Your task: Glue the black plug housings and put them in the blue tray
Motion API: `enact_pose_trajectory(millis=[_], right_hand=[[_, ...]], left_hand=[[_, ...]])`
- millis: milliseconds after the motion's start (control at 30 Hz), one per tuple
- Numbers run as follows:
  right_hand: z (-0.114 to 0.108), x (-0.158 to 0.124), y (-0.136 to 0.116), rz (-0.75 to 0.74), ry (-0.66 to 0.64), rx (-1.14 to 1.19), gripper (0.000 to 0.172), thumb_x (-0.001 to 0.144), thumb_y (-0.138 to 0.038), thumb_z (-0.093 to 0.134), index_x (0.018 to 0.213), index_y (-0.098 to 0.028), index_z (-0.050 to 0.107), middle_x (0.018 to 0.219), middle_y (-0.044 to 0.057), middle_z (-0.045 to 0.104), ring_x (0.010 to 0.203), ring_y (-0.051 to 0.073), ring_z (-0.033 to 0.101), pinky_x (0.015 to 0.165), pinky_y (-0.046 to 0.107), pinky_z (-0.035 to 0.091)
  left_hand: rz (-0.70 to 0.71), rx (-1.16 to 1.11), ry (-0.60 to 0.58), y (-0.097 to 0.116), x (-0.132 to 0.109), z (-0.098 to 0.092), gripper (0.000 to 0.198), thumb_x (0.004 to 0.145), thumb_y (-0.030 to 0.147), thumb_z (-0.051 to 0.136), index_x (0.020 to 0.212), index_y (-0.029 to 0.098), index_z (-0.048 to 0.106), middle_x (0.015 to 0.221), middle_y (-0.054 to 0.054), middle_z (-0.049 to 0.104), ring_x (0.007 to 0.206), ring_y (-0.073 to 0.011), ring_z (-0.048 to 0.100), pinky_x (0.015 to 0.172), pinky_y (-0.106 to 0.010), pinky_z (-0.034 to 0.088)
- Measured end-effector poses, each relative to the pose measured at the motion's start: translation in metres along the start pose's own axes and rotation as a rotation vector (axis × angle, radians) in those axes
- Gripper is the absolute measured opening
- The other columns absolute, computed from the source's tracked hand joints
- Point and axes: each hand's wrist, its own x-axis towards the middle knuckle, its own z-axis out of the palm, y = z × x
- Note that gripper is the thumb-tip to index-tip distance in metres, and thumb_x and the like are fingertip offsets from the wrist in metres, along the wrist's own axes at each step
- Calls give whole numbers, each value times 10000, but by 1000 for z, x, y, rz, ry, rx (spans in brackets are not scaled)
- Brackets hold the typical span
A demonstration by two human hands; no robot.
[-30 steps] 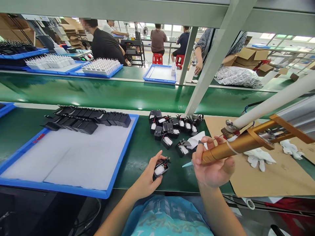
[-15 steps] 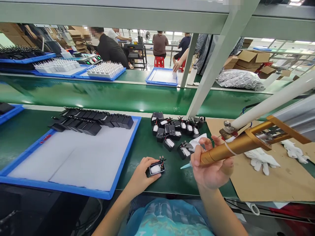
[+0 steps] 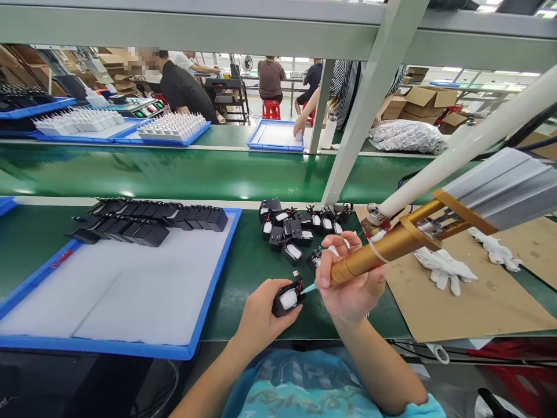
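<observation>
My left hand (image 3: 262,310) grips a small black plastic case (image 3: 282,307) near the front of the green bench. A white block (image 3: 288,299) and some wires show inside the case, which is tilted. Wrapped around a gold glue dispenser (image 3: 359,262) is my right hand (image 3: 350,284), palm up. The dispenser's pale blue nozzle (image 3: 308,288) points left, its tip at the right edge of the case. Whether anything flows from the tip cannot be made out. Behind my hands lies a cluster of similar black cases (image 3: 292,252), several with white blocks inside.
A blue-rimmed tray (image 3: 214,273) on the left holds rows of black cases (image 3: 143,223). White gloves (image 3: 444,268) lie on cardboard (image 3: 413,313) at right. A slanted metal post (image 3: 357,116) stands ahead. Beyond the green belt (image 3: 195,171), a person's hand (image 3: 300,125) reaches into another tray (image 3: 275,147).
My left hand has lifted and tilted the case. My right hand has brought the dispenser left and its nozzle tip to the case. The view has shifted slightly right.
</observation>
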Motion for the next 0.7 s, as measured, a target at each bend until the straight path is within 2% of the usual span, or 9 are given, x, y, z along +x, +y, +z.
enact_pose_trajectory(millis=[233,433,567,700], right_hand=[[0,-1,-1,-13,5,-29,384,804,-613,513,881,-238,533,956,2,553,414,49,492,263,172,338],[3,-1,-2,4,45,-33,489,774,-656,512,1069,-266,532,960,21,565,400,65,478,236,202,342],[3,-1,-2,0,44,-5,484,787,-649,498,1089,-272,529,974,24,571,408,68,489,241,202,346],[4,-1,-1,5,45,-12,496,784,-668,484,1089,-279,522,970,21,564,410,67,488,246,199,347]], left_hand=[[-62,-35,-35,5,0,-1,285,783,282,635,1050,218,559,932,-11,676,787,-158,646,703,-263,498],[-95,-54,-40,5,-1,-1,320,736,211,613,1050,216,552,905,-5,678,764,-159,644,682,-260,493],[-110,-74,-33,3,0,5,331,747,186,588,1071,222,534,947,-7,682,802,-161,654,700,-261,499],[-117,-100,-27,-2,2,18,325,799,252,603,1109,220,511,985,-22,694,837,-170,670,719,-275,513]])
